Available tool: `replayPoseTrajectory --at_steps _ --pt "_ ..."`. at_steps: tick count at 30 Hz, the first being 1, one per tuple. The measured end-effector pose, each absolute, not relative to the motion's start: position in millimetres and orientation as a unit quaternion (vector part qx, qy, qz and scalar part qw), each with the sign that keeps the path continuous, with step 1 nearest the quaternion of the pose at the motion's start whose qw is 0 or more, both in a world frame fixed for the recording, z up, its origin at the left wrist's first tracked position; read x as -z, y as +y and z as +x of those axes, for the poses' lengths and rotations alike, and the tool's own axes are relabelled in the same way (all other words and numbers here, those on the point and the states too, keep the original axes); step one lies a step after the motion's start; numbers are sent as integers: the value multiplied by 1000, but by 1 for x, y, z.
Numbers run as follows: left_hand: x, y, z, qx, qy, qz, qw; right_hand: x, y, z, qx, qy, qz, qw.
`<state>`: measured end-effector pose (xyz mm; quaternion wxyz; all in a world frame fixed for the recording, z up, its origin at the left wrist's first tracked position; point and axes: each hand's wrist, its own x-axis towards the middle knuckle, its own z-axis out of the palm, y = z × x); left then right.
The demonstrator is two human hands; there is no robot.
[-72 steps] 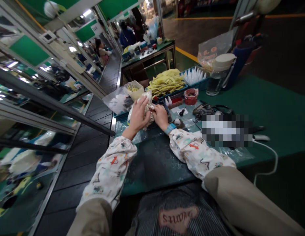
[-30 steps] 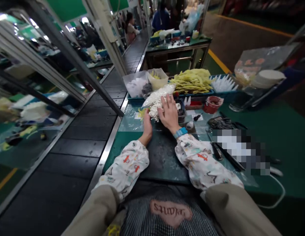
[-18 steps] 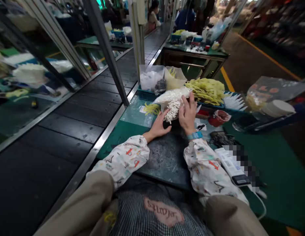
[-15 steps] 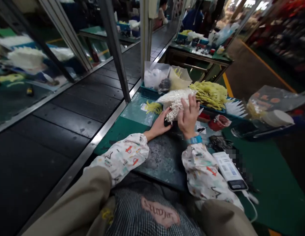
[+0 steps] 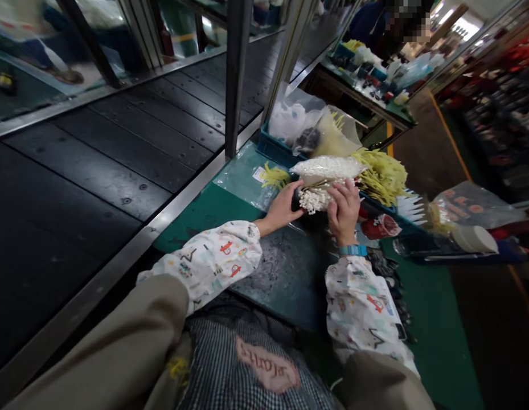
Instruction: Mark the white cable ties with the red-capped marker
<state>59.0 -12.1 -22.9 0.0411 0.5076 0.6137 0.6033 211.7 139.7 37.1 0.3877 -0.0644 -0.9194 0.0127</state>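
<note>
Upside-down "plants", on pink patch point(image 5: 267, 364)

Between our left grip point(image 5: 281, 209) and right grip point(image 5: 343, 212) sits a plastic bag of small white parts point(image 5: 328, 167), above the green worktop point(image 5: 191, 228). Behind the grips lies a blue plastic crate point(image 5: 273, 145); just beyond the right grip, a bundle of yellow strips point(image 5: 381, 176); to its right, a round red cup point(image 5: 380, 226).

The sleeve point(image 5: 208, 267) was of soft printed cloth, and the bag point(image 5: 328, 167) was thin, glossy plastic. The counter point(image 5: 285, 285) had a matt, rough dark top, and its edge strip point(image 5: 183, 196) was smooth metal.
</note>
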Motion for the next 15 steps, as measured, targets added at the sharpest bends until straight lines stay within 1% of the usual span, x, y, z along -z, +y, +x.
replayPoseTrajectory --at_steps 4,10,15 --pt "13 -10 60 -557 664 498 25 -41 148 206 -29 -913 -71 400" --pt "-4 -8 58 -487 721 493 38 -49 155 200 -64 -908 -94 403" --pt "-16 -4 58 -475 740 472 66 -54 139 201 -60 -913 -131 381"
